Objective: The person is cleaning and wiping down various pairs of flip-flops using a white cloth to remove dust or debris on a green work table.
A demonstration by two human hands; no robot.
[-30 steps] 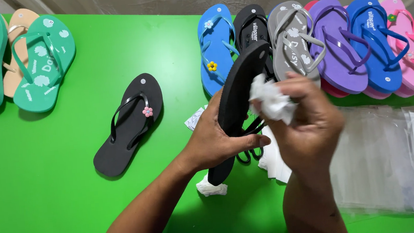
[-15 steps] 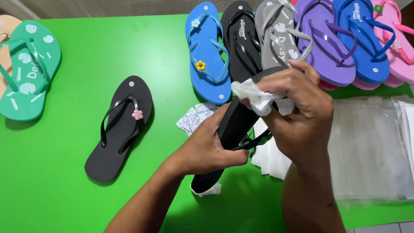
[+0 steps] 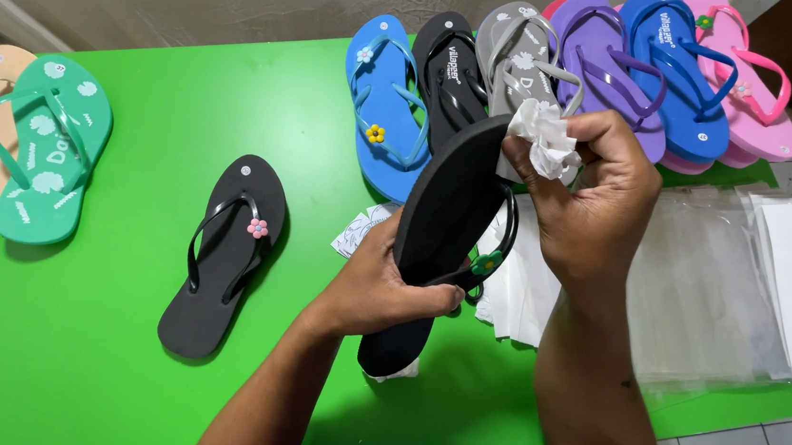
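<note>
Left hand [image 3: 378, 291]: our grip is closed around the middle of a black flip-flop [image 3: 440, 238], held tilted above the green table [image 3: 94, 373].
Right hand [image 3: 595, 200]: our fingers pinch a crumpled white tissue [image 3: 541, 138] against the sandal's far end.
Left of us: a matching black sandal [image 3: 222, 257] lies flat.
Far right: a row of coloured sandals [image 3: 584, 77].
Near right: clear plastic bags [image 3: 708, 291].

Both forearms are bare from the lower edge of the view up to the wrists, with no sleeves showing. The left hand [image 3: 379, 296] and the right hand [image 3: 595, 200] wear no gloves, rings, watch or bracelets. The fingernails are short and unpainted.
</note>
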